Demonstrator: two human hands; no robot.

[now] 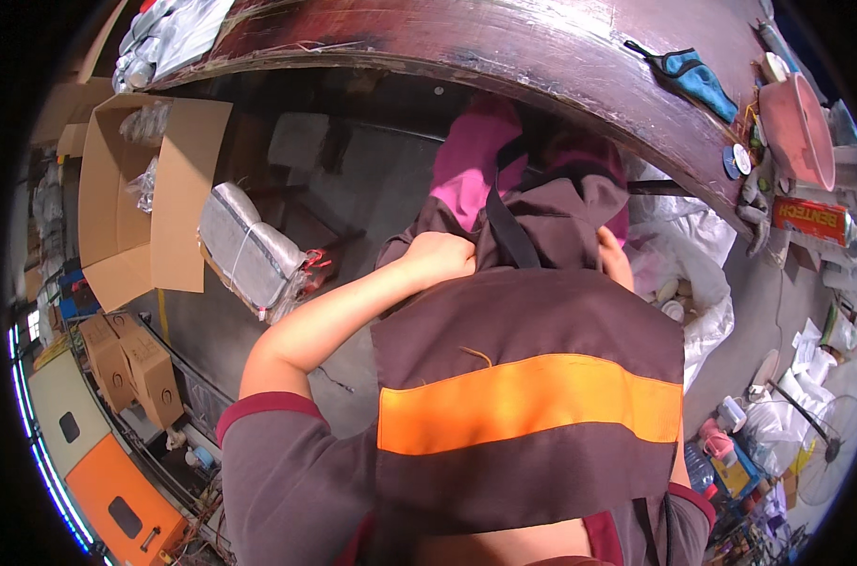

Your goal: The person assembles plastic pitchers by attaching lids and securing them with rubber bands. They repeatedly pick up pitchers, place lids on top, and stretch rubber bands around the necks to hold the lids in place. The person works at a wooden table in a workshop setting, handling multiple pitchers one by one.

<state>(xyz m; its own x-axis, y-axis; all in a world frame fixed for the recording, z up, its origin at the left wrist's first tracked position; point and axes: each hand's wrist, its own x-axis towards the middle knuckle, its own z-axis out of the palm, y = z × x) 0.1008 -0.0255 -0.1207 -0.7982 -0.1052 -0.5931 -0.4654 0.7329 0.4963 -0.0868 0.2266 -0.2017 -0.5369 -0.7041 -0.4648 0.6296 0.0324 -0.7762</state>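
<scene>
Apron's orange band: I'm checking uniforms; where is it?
In the head view, the orange band crosses the apron mostly right of centre, below the left hand.

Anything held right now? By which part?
Left hand is curled against the bunched brown cloth, right hand partly hidden at its other side; whether either grips it can't be told.

In the centre, the brown apron [532,316] hid most of the right hand [614,257]; fingertips of the left hand [440,257] were out of sight. The top edge cropped the wooden table [504,42].
</scene>
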